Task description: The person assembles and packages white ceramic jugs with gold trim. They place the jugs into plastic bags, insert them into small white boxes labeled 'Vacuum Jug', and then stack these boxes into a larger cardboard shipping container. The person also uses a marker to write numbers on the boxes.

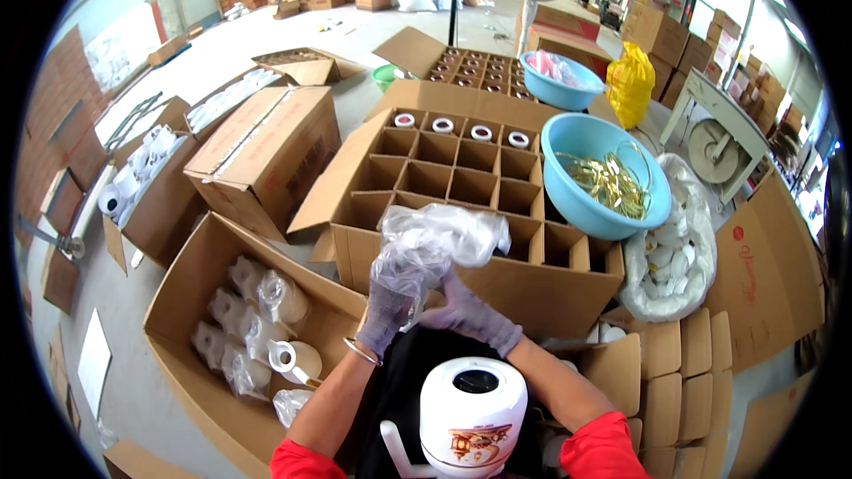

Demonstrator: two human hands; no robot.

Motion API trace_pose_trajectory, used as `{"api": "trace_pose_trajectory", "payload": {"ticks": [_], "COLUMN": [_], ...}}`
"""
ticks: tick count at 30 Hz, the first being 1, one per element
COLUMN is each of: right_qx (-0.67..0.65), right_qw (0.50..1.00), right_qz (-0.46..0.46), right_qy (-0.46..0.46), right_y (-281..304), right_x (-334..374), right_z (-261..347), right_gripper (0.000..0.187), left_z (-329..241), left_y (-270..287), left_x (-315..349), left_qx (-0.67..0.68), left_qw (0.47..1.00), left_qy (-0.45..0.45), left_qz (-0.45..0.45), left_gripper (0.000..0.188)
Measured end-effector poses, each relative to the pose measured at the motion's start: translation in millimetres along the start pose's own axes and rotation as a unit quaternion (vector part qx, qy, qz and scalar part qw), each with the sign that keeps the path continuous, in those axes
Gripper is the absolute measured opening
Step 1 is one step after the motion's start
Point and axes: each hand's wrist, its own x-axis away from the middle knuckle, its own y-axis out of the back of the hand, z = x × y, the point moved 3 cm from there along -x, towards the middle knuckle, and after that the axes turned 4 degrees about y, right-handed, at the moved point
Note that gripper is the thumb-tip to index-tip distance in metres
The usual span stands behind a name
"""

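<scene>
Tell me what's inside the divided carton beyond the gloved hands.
In the divided carton, four white round tops line the back row. Crumpled clear plastic and the light-blue basin partly hide other cells.

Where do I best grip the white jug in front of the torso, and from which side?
Probably by the handle, coming from the person's left: it juts out on that side of the white jug, and a visible gap parts it from the rounded body, leaving room for fingers.
</scene>
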Motion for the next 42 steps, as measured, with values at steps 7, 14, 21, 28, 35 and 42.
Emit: {"api": "trace_pose_trajectory", "payload": {"ticks": [7,14,21,28,35,42], "right_qx": [0.410,0.379,0.457,0.518,0.379,0.508], "right_qw": [0.898,0.897,0.874,0.806,0.917,0.784], "right_qz": [-0.160,-0.228,-0.044,0.191,0.075,0.012], "right_qy": [0.029,-0.011,0.160,0.211,0.094,0.357], "right_y": [96.6,67.5,-1.7,-49.8,-68.3,-67.8], "right_x": [60.3,161.2,261.4,314.2,258.1,187.4], "right_z": [-52.3,11.1,101.7,80.0,126.1,190.7], "right_gripper": [0.038,0.016,0.018,0.015,0.012,0.020], "left_z": [5.5,-44.3,-50.9,-123.0,-165.1,-187.8], "left_y": [18.9,51.9,107.1,103.5,112.7,104.6], "left_x": [31.6,116.5,251.6,246.3,289.8,203.7], "left_qx": [0.573,0.409,0.410,0.283,0.061,0.068], "left_qw": [0.742,0.792,0.760,0.871,0.956,0.979], "left_qy": [0.349,0.414,0.481,0.385,0.236,0.180], "left_qz": [0.013,0.185,0.149,0.116,0.162,0.074], "left_gripper": [0.029,0.018,0.021,0.062,0.086,0.067]}}
